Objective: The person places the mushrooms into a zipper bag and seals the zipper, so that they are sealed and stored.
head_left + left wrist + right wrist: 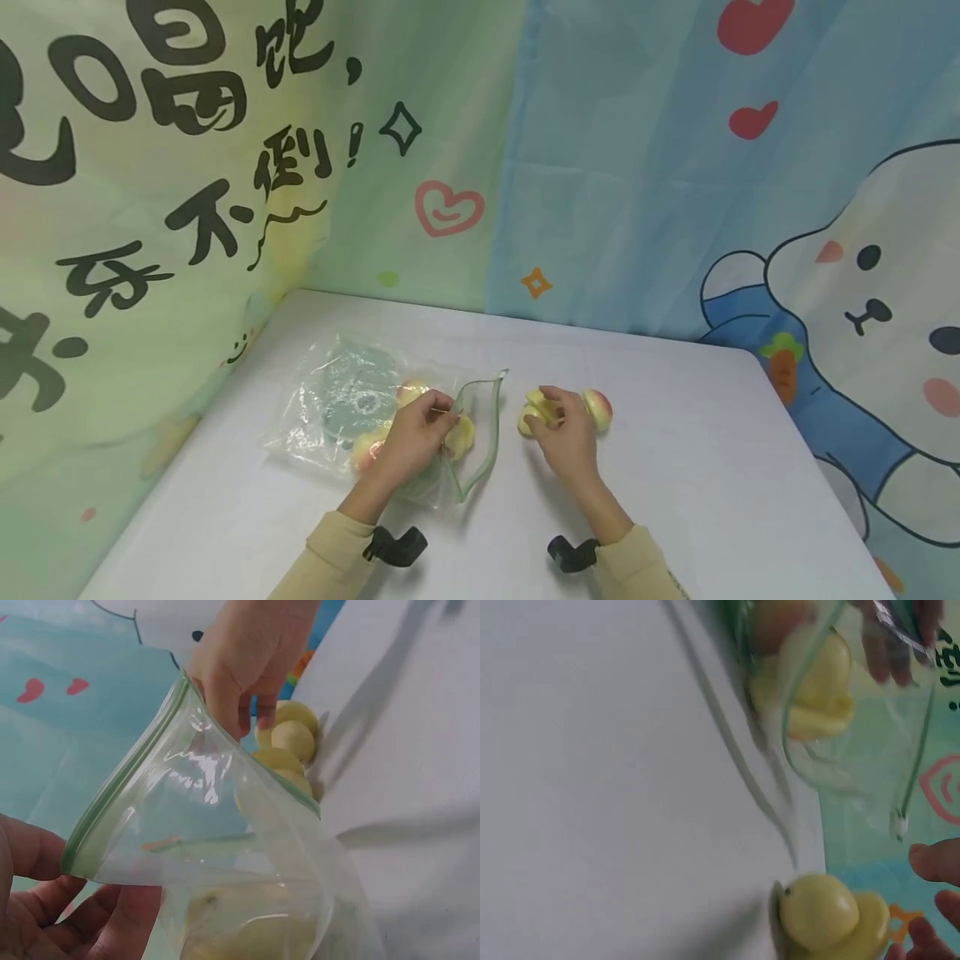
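A clear zip bag (300,421) with a green-edged mouth lies on the table, its opening spread toward the right. My left hand (412,437) pinches the green rim (124,799) between thumb and fingers. Inside are several yellow, red-blushed pieces like toy peach parts (367,450) and a flat pale teal item (360,387). Right of the mouth, my right hand (572,442) hovers with bent, parted fingers at a cluster of similar yellow pieces (529,419). A rounded lump sits on one yellow piece (819,911). Another blushed piece (599,410) lies just beyond that hand.
The white table (690,467) runs back to a printed curtain (615,208) with hearts, lettering and a cartoon animal. Black wrist mounts (399,547) stick out from both sleeves, close over the tabletop.
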Demonstrator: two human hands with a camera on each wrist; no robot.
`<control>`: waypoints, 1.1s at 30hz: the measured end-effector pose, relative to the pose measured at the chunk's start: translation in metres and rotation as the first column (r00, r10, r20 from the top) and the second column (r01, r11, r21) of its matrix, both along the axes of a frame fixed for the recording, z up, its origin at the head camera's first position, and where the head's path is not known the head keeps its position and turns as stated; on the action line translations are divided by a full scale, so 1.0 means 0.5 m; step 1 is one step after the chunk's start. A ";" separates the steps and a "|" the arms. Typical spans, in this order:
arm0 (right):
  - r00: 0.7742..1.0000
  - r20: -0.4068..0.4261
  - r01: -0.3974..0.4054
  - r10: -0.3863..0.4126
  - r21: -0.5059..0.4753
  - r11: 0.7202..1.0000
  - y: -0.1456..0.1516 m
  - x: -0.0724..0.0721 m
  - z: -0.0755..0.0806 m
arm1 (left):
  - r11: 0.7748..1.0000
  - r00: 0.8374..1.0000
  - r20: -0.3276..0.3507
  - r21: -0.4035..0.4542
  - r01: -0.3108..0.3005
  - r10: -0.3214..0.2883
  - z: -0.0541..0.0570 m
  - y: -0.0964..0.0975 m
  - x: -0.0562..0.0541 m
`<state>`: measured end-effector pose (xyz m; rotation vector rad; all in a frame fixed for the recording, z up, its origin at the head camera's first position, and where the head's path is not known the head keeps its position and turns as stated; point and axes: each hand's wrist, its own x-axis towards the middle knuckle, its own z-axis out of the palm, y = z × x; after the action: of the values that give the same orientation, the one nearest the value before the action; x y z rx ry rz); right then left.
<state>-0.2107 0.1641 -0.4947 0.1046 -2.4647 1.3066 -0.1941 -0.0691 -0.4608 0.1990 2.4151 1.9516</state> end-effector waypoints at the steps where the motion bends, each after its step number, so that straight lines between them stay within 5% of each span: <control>1: 0.999 0.004 0.031 -0.031 0.014 0.999 0.008 -0.006 0.001 | 1.000 1.000 -0.004 -0.006 -0.001 0.001 0.000 -0.001 0.000; 9: 0.994 0.092 0.058 -0.065 0.081 0.995 0.031 -0.025 -0.018 | 1.000 1.000 0.006 -0.011 0.004 -0.004 -0.003 -0.004 -0.005; 20: 0.996 0.088 -0.027 0.008 0.212 0.977 0.024 -0.030 -0.055 | 1.000 1.000 -0.004 -0.020 0.016 -0.016 -0.003 -0.006 -0.003; 33: 0.995 0.089 -0.079 0.054 0.306 0.949 0.010 -0.031 -0.064 | 1.000 1.000 -0.007 -0.018 0.016 -0.016 0.000 -0.009 0.000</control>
<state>-0.2262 0.1692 -0.5268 0.2178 -2.7400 0.9547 -0.1938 -0.0738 -0.4608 0.2235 2.4262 1.9258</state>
